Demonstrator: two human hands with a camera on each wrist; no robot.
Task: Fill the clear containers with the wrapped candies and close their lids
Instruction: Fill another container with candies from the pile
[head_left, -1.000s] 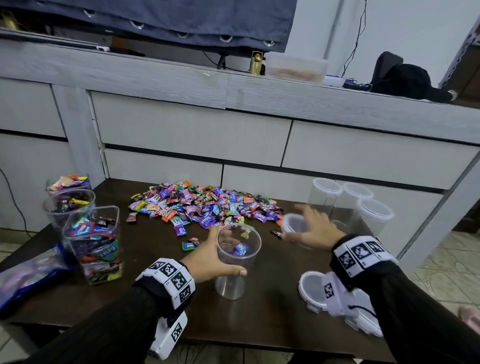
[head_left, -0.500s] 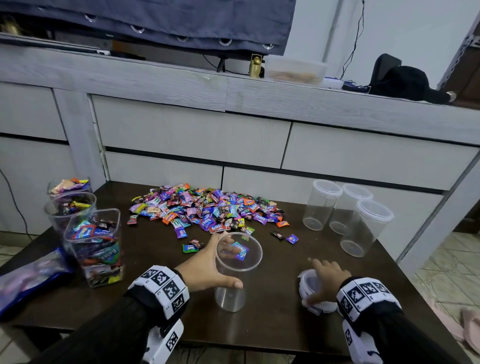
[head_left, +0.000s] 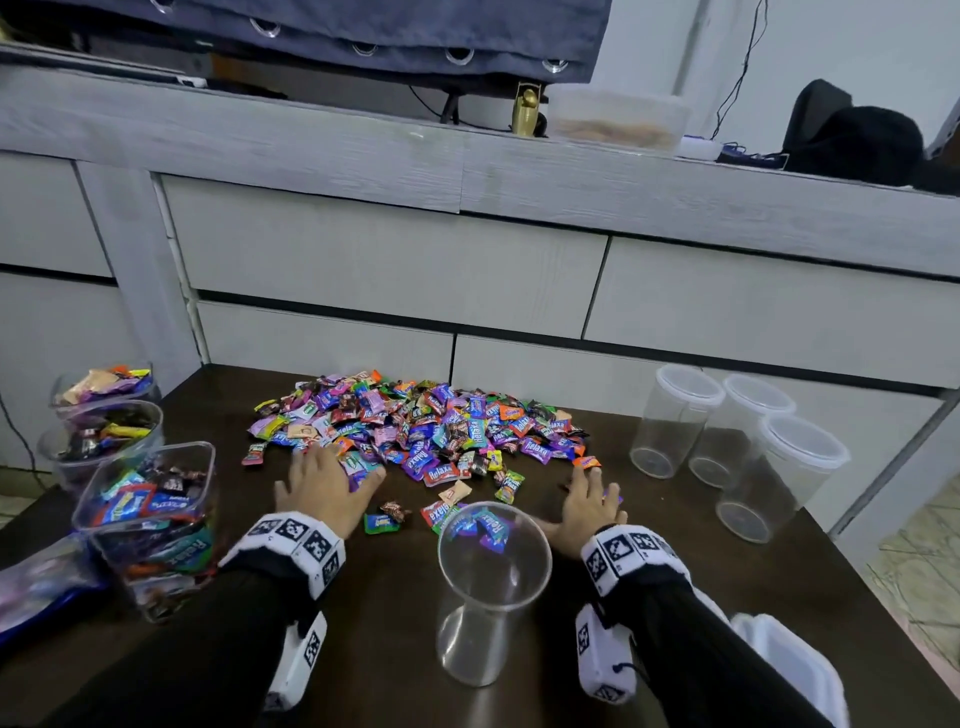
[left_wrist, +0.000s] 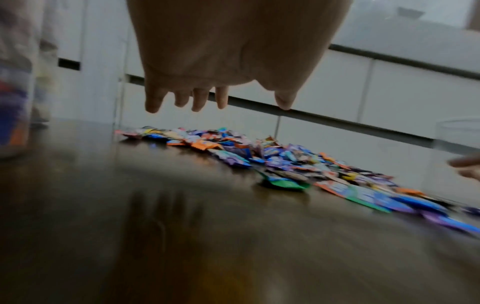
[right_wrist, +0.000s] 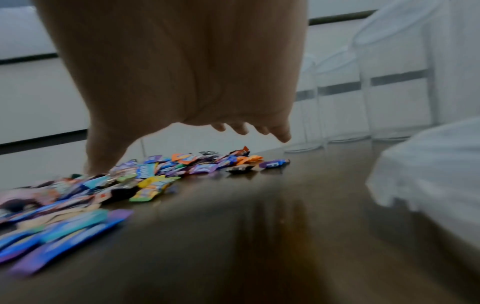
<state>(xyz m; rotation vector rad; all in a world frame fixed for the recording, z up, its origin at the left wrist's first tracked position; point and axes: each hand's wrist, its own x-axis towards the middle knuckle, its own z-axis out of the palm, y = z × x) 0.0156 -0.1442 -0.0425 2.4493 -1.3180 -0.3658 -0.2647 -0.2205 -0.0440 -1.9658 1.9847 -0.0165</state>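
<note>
An open, empty clear container (head_left: 492, 587) stands on the dark table (head_left: 395, 649) near the front, between my forearms. Behind it spreads a pile of wrapped candies (head_left: 415, 426) (left_wrist: 285, 162) (right_wrist: 145, 174). My left hand (head_left: 324, 486) (left_wrist: 215, 102) hovers flat over the pile's near left edge, fingers spread, holding nothing. My right hand (head_left: 589, 501) (right_wrist: 249, 129) is spread over the pile's near right edge, empty too. A white lid (head_left: 784, 660) (right_wrist: 428, 168) lies by my right forearm.
Three lidded empty containers (head_left: 727, 441) stand at the right. Three candy-filled containers (head_left: 145, 514) without lids stand at the left, with a blue bag (head_left: 36, 587) beside them. Grey drawers (head_left: 395, 270) rise right behind the table.
My left hand let go of the open container and moved forward to the candies. My right hand left the lid at the front right and moved forward to the pile.
</note>
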